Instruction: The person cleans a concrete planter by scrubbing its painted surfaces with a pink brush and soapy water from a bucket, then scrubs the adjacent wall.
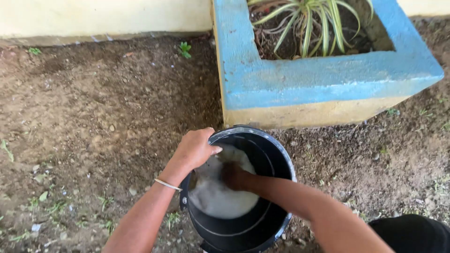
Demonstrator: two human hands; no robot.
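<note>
While the left hand (194,149) clamps the rigid black bucket (276,161) rim at lower centre, the right hand (234,177), grip indiscernible, presses soft, wet, slippery white cloth (213,197).

No packages, labels, signs or screens in view.
</note>
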